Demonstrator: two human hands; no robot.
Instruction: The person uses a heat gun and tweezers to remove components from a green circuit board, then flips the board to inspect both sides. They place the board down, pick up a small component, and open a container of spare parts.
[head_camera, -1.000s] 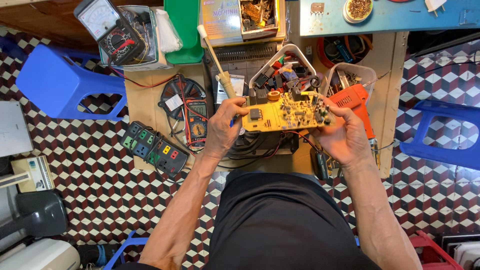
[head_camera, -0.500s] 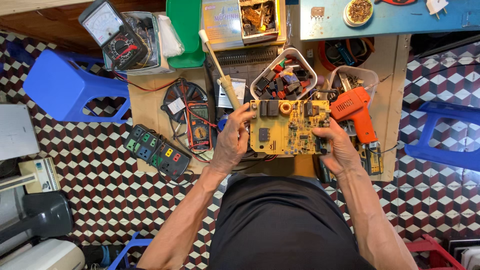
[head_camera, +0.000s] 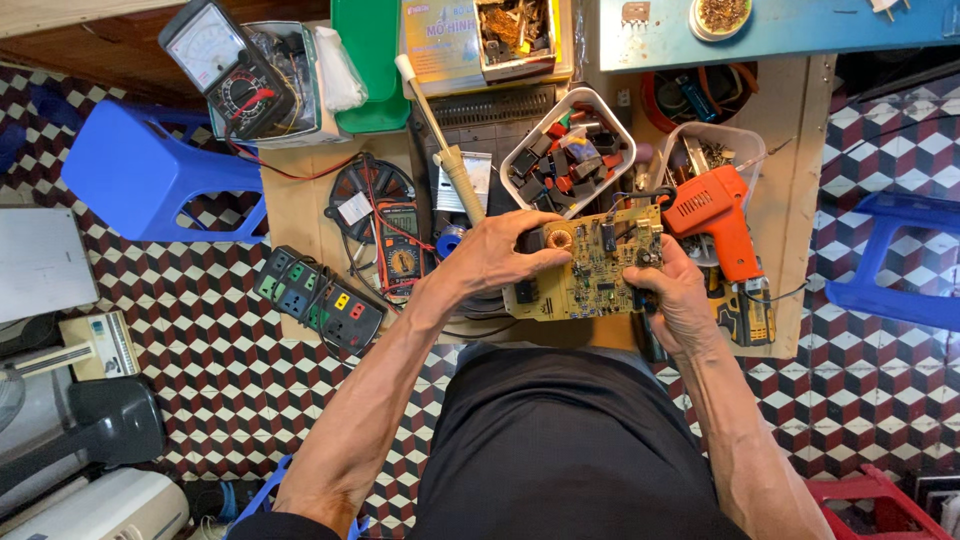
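Note:
I hold a yellow circuit board (head_camera: 590, 268) with both hands above my lap, its component side facing up. My left hand (head_camera: 497, 250) grips its left edge, fingers lying over the top near a copper coil. The board's right edge sits in my right hand (head_camera: 675, 292), thumb on the surface. An orange drill-shaped tool (head_camera: 712, 218) lies just right of the board on the low wooden table (head_camera: 805, 190).
A white tray of small parts (head_camera: 568, 150) sits behind the board. A digital multimeter (head_camera: 402, 252), a soldering tool (head_camera: 452, 150) and a black power strip (head_camera: 318, 298) lie to the left. Blue plastic stools (head_camera: 150, 170) stand on the checkered floor at both sides.
The board has turned and dropped lower toward my lap. My left hand has shifted over its top left corner, and my right hand has slid down its right edge.

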